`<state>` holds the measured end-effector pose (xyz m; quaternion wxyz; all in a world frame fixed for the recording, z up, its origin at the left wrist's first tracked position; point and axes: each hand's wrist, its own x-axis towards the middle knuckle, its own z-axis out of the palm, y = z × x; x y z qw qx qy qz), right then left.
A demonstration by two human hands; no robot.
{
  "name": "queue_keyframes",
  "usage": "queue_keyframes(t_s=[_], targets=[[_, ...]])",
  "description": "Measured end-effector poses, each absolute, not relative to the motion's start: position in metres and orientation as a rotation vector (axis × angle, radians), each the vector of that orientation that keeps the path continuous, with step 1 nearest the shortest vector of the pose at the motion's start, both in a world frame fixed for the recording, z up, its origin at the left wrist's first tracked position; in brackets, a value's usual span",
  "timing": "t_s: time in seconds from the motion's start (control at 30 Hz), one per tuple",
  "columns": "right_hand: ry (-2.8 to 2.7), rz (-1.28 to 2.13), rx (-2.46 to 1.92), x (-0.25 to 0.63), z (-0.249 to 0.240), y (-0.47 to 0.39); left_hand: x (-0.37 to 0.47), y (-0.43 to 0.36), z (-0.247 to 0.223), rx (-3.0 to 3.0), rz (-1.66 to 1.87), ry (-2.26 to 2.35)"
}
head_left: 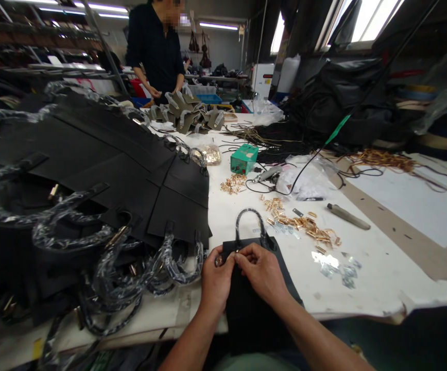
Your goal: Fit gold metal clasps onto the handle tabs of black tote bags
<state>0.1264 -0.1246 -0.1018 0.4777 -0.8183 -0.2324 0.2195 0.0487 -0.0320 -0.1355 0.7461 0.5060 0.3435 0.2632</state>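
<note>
A black bag panel with a plastic-wrapped handle lies in front of me, its lower part over the table's front edge. My left hand is closed at the panel's top left, with its thumb and fingertips pinching near the handle's left base. Beside it, my right hand is also closed, thumb and forefinger pressed together at the same spot. A tiny shiny fitting shows between the two sets of fingertips; its kind is too small to make out. The fingers hide that part of the panel.
Black panels with wrapped handles pile up on the left. Gold fittings, clear plates, a grey-handled tool and a green box lie right and ahead. A co-worker stands behind olive panels.
</note>
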Motion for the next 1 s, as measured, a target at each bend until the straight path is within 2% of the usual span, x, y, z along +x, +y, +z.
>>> queue_keyframes(t_s=[0.43,0.73,1.0], targets=[[-0.591,0.454,-2.040,0.120,-0.097,-0.126,0.049,-0.033,-0.133,1.122,0.633,0.769],[-0.497,0.563,-1.935,0.125,-0.100,-0.124,0.040,-0.031,-0.135,1.036,0.557,0.710],[-0.491,0.526,-1.919,0.123,-0.099,-0.123,0.037,-0.028,-0.138,1.020,0.558,0.683]])
